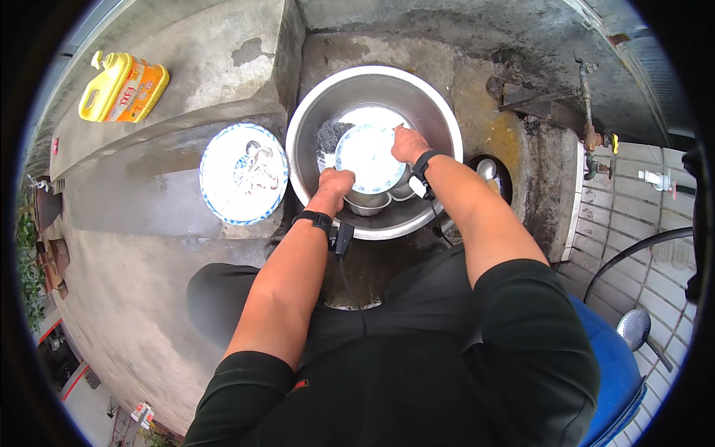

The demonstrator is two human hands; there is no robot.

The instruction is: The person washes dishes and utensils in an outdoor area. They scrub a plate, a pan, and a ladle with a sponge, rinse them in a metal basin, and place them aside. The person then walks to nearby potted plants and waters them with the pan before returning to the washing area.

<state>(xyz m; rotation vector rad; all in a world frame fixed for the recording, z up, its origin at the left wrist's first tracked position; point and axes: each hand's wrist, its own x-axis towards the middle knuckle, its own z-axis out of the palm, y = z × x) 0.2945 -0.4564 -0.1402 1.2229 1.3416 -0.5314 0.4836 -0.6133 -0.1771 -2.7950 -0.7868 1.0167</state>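
Between both hands I hold a white plate (370,159) with a pale blue patterned rim, above a large metal basin (304,112). My left hand (335,187) grips its lower left edge, and my right hand (409,144) grips its upper right edge. Glare washes out the plate's middle. Under the plate, metal bowls (370,207) stand in the basin, partly hidden by it. A dark, mesh-like clump (330,136) shows at the basin's left inside. Left of the basin, a blue-rimmed white tray (211,193) holds several spoons (260,162).
A yellow detergent jug (125,89) stands on the concrete ledge (206,72) at upper left. Right of the basin, a metal ladle (486,169) lies in a dark round opening. A pipe with a yellow-handled tap (613,144) runs along the right wall. A blue barrel (606,357) and shower head (634,329) are at lower right.
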